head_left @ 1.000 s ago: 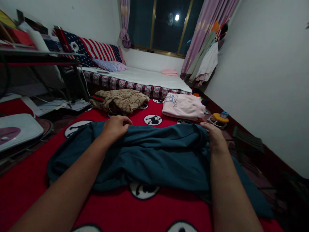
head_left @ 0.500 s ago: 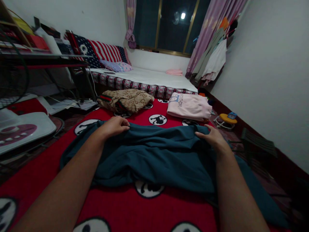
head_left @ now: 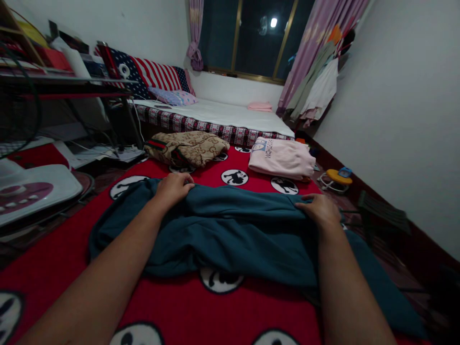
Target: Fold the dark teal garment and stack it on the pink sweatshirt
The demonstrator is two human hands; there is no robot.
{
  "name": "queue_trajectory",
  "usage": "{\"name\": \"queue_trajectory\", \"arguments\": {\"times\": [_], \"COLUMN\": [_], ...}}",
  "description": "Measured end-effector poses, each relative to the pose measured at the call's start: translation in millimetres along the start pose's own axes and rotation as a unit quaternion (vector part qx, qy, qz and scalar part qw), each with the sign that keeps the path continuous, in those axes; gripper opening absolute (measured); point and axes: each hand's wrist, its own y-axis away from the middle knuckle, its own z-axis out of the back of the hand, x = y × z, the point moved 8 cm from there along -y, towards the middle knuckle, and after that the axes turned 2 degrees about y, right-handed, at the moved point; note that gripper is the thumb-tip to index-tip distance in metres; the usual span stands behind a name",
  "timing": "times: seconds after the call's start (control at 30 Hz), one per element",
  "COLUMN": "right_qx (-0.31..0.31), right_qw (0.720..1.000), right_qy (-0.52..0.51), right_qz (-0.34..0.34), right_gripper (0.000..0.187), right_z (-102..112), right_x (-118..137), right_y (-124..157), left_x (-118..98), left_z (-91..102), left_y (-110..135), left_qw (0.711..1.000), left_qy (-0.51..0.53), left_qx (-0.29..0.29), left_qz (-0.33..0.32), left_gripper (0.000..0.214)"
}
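Observation:
A dark teal garment (head_left: 230, 235) lies rumpled across a red blanket (head_left: 172, 306) with round white and black prints; its exact kind cannot be made out. My left hand (head_left: 175, 188) pinches its far edge left of centre, fingers closed on the fabric. At the far right corner my right hand (head_left: 319, 208) has thumb and fingers closed on the same edge. One long teal part runs under my right forearm towards the lower right. Beyond the garment are a folded pale pink garment (head_left: 282, 158) with lettering and a folded brown patterned garment (head_left: 189, 147).
A bed (head_left: 223, 115) with a white top stands against the window wall. On the left are a cluttered desk (head_left: 72, 81) and a white and pink appliance (head_left: 39, 191). A yellow stool (head_left: 338, 177) and a dark folding stool (head_left: 384, 213) stand to the right.
My right hand has come down and slightly right with the garment's far corner, uncovering a round print behind it. My left hand has barely moved and keeps its pinch.

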Motion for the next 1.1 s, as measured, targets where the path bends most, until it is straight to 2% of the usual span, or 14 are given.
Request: {"name": "queue_trajectory", "arguments": {"times": [0.1,0.17,0.23,0.33,0.4,0.43,0.53,0.63,0.73,0.8,0.87,0.93,1.03,1.1], "right_qx": [0.038,0.01,-0.046,-0.08,-0.06,-0.047,-0.029,-0.091,-0.179,-0.19,-0.153,-0.095,-0.036,-0.027], "right_qw": [0.998,0.996,0.992,0.977,0.967,0.969,0.985,0.986,0.966,0.943,0.912,0.89,0.897,0.906], "right_qy": [0.049,0.057,0.048,0.003,-0.004,0.004,0.037,0.054,0.028,-0.046,-0.131,-0.179,-0.175,-0.171], "right_qz": [0.032,0.067,0.105,0.197,0.247,0.243,0.164,0.128,0.185,0.269,0.357,0.408,0.404,0.387], "right_gripper": [0.055,0.061,0.06,0.052,0.046,0.041,0.032,0.033,0.028,0.027,0.026,0.028,0.034,0.034], "right_z": [-6,-3,4,3,-7,-13,-28,-22,-3,4,0,-15,-46,-61], "right_x": [8,19,33,58,69,68,51,43,62,86,111,127,128,119], "right_y": [4,7,11,20,25,24,19,19,30,42,55,63,58,49], "left_x": [-24,-50,-79,-123,-143,-148,-151,-144,-137,-137,-138,-138,-126,-98], "left_z": [0.8,3.9,1.1,-15.9,-31.1,-37.7,-47.2,-44.3,-45.1,-51.7,-56.9,-55.0,-35.6,-13.1], "left_y": [7,15,26,50,67,73,79,72,69,70,72,72,63,46], "left_qw": [0.997,0.989,0.972,0.913,0.878,0.87,0.879,0.907,0.933,0.94,0.94,0.933,0.925,0.951], "left_qy": [-0.045,-0.018,0.074,0.221,0.25,0.245,0.216,0.202,0.153,0.123,0.113,0.122,0.143,0.096], "left_qx": [-0.029,-0.067,-0.062,0.043,0.127,0.155,0.171,0.125,0.087,0.099,0.125,0.151,0.186,0.165], "left_qz": [-0.058,-0.129,-0.213,-0.34,-0.388,-0.398,-0.39,-0.348,-0.313,-0.301,-0.297,-0.302,-0.299,-0.243], "left_gripper": [0.019,0.017,0.016,0.018,0.018,0.018,0.014,0.016,0.026,0.036,0.044,0.047,0.041,0.036]}}
